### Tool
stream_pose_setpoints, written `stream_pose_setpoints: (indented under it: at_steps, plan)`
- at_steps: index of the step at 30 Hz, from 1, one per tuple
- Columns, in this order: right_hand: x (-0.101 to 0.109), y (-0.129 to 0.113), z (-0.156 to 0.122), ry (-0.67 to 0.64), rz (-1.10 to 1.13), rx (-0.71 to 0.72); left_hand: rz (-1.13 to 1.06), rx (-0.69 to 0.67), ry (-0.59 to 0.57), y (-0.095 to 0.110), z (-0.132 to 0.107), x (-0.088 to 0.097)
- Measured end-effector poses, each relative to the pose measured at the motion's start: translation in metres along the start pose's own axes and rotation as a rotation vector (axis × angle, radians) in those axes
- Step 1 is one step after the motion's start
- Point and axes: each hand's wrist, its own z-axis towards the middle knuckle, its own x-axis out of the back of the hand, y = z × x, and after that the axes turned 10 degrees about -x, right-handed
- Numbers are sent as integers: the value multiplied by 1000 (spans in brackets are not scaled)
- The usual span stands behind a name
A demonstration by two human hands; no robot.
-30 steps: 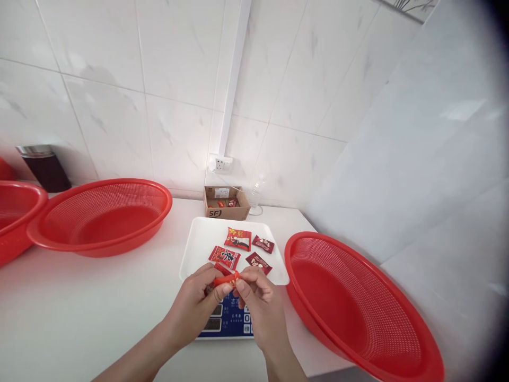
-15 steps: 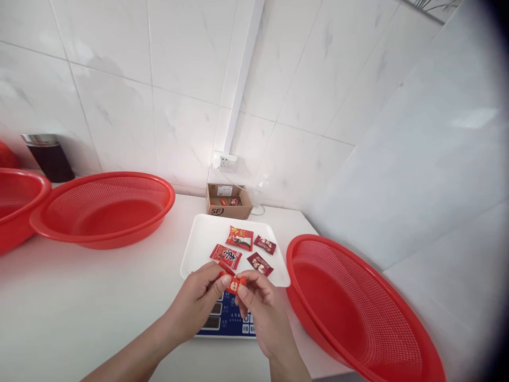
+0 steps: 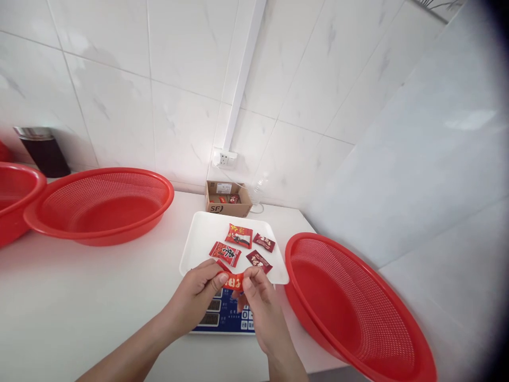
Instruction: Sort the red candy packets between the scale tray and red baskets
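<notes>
Between my two hands is a small red candy packet (image 3: 233,281) with pale lettering, held above the near edge of a white scale tray (image 3: 194,239). My left hand (image 3: 194,297) pinches its left end, and my right hand (image 3: 260,302) pinches the other end. On the tray lie a red packet with a figure on it (image 3: 239,236), a red packet with black characters (image 3: 226,253) and two dark red packets, one farther back (image 3: 264,242), one nearer (image 3: 259,261). Another red wrapper shows partly behind my left fingers. Below, the scale's blue panel (image 3: 228,318) is partly covered by my hands.
Red mesh baskets stand at right (image 3: 306,318), at left (image 3: 99,239) and at the far left edge (image 3: 24,212). A cardboard box (image 3: 228,209) with a few packets sits behind the tray, by a wall socket (image 3: 225,158). A dark canister (image 3: 45,154) stands against the tiled wall.
My right fingers have shifted slightly outward along the red candy packet, so more of its lettering shows. The view has moved a little; the packets on the tray lie as before.
</notes>
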Motion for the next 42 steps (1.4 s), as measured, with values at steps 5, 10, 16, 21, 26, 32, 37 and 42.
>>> stream_pose_setpoints:
  at_steps: [5, 10, 16, 21, 26, 32, 37, 42]
  plan:
    - [1, 1, 0, -44, -291, 17, -103, 72, -67, 3, -1, 1]
    - [-1, 4, 1, 203, -564, 273, -52, 148, 45, 2, -3, -3]
    - [-2, 9, 4, 227, -558, 285, -123, 169, 6, 0, -1, -3]
    - [-3, 13, 4, 200, -535, 260, -132, 152, 5, -6, -2, -4]
    - [0, 18, 3, 205, -508, 200, -115, 173, -14, -9, -4, -5]
    - [28, 18, 13, 458, -615, 216, 9, 189, 183, -15, -9, 4]
    - [42, 9, 31, 551, -806, 231, -15, 204, 232, -15, -9, 7]
    - [50, 9, 37, 629, -906, 260, -38, 216, 211, -17, -12, 6]
